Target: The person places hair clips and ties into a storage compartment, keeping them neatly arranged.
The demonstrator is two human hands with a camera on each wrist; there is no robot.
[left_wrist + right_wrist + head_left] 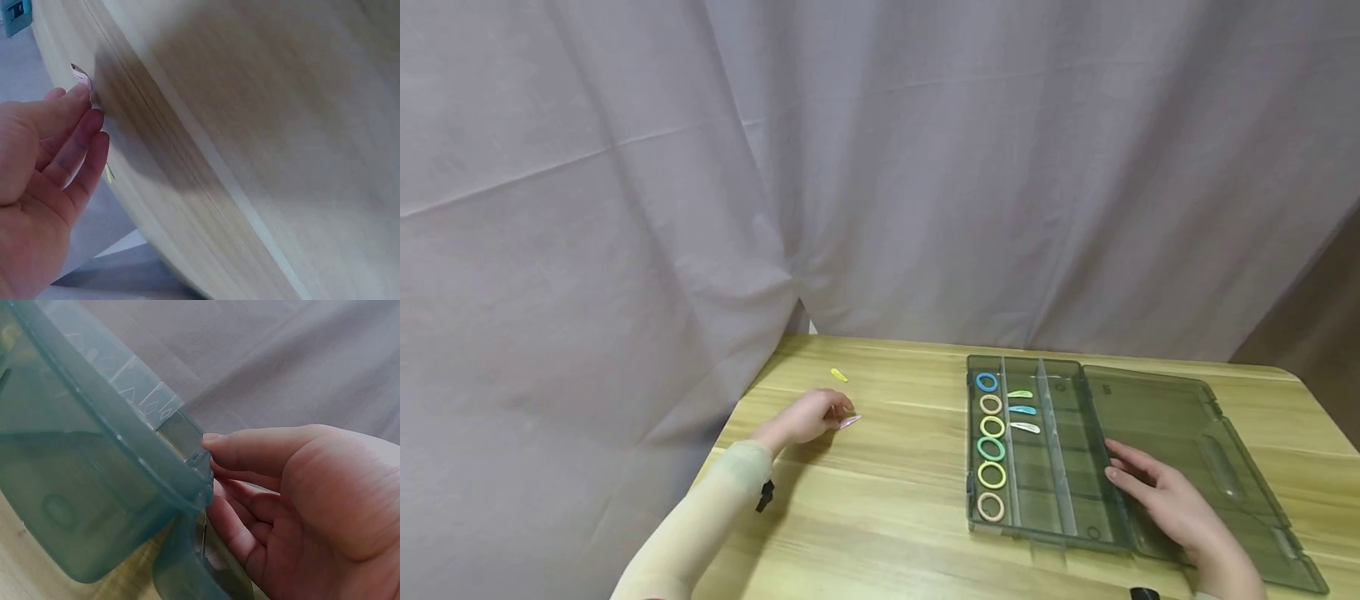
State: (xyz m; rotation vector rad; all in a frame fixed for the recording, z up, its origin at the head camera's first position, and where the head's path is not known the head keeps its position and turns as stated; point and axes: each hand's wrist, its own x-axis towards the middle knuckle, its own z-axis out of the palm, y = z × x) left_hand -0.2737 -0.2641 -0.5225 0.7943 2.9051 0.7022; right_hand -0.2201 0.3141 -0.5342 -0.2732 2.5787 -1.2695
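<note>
My left hand (811,415) pinches a pink snap hair clip (850,422) between thumb and fingertips, low over the left part of the table. In the left wrist view the pink clip (81,76) pokes out past the thumb. Beyond that hand lies a yellow hair clip (839,375). My right hand (1172,498) grips the hinge-side rim of a see-through green storage box (1030,533); the right wrist view shows the thumb (250,449) at this rim and the other fingers curled below it. Hair ties (991,450) fill the box's left column.
Green, blue and white hair clips (1024,427) lie one in front of another in the middle column. The box's open lid (1202,433) lies flat to the right, under the right forearm. A grey curtain (917,167) hangs along the back and left edges of the wooden table (880,517).
</note>
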